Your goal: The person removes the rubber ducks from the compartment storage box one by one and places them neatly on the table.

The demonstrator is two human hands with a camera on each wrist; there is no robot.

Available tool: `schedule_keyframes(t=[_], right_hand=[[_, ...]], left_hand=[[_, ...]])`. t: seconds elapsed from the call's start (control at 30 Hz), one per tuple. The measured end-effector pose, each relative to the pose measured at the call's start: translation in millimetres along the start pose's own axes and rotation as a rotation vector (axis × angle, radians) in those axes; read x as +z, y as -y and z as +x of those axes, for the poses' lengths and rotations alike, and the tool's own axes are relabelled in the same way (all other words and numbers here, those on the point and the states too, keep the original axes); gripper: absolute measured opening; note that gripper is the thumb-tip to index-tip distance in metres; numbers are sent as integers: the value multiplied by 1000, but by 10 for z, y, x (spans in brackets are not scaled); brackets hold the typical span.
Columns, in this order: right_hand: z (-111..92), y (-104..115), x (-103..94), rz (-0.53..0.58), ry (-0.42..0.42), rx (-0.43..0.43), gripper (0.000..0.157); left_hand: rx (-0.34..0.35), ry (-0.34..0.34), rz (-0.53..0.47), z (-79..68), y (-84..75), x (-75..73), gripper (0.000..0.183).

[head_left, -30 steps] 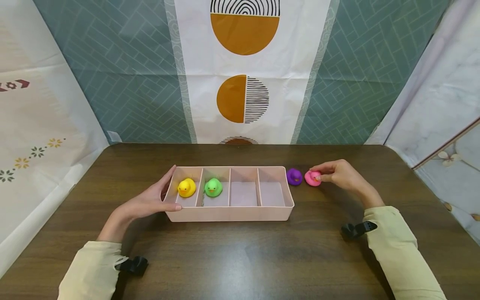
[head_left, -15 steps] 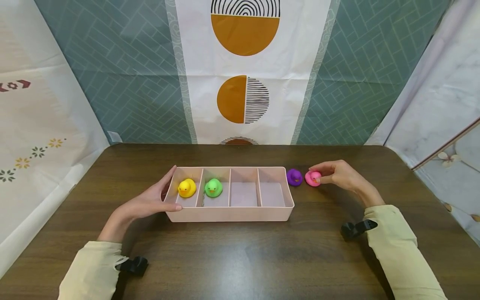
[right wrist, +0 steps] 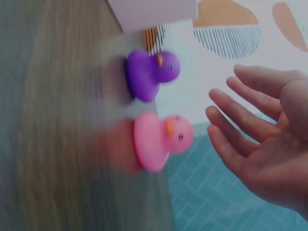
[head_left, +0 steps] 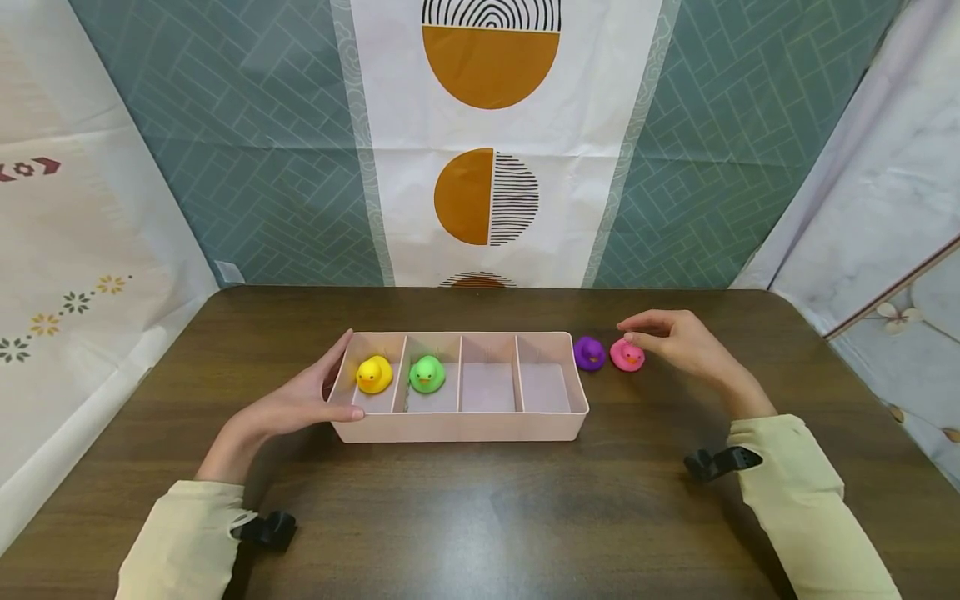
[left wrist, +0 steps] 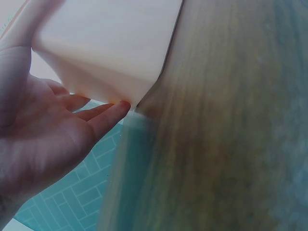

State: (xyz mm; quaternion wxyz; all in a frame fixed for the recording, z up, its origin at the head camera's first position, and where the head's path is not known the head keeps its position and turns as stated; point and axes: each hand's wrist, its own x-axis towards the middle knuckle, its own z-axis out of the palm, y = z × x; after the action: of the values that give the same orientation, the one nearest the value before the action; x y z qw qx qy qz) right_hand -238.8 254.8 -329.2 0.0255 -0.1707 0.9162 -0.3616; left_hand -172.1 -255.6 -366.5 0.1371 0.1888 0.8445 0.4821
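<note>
A pale pink box [head_left: 461, 427] with several compartments in a row stands mid-table. My left hand [head_left: 300, 402] grips its left end, thumb over the front corner; in the left wrist view the fingers [left wrist: 108, 118] lie along its end wall. A yellow rubber duck [head_left: 373, 375] sits in the leftmost compartment, a green rubber duck [head_left: 427, 374] in the one beside it. Right of the box, a purple rubber duck [head_left: 590, 354] and a pink rubber duck [head_left: 627, 356] sit on the table. My right hand [right wrist: 269, 139] is just off the pink duck, fingers apart and holding nothing.
The brown wooden table [head_left: 465, 517] reaches back to a hanging patterned cloth [head_left: 487, 125]. White cloths [head_left: 90, 292] hang on both sides. Each wrist carries a black camera [head_left: 720, 461] on its sleeve.
My right hand has let go of the pink rubber duck and lifted slightly away from it. The duck now faces more toward the front. My left hand and the box have not moved.
</note>
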Motion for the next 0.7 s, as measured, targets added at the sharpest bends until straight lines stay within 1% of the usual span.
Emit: schedule_keyframes(t=[0.1,0.27,0.43,0.57,0.7], right_hand=[[-10,104,36,-18,24,-23,33],[-10,256,102,2,40,-47,33],[11,424,208,10,46,-96,31],[17,544,297,22,52,-113,29],[28,653,371,44,39,-136,27]], left_hand=[[2,1,-2,2,1,-3,116],[2,4,1,-1,1,-9,115],[-7,-2,7,-4,4,-12,116],[-5,-3,13,-1,10,-10,116],[-1,-1,14,-1,8,-4,115]])
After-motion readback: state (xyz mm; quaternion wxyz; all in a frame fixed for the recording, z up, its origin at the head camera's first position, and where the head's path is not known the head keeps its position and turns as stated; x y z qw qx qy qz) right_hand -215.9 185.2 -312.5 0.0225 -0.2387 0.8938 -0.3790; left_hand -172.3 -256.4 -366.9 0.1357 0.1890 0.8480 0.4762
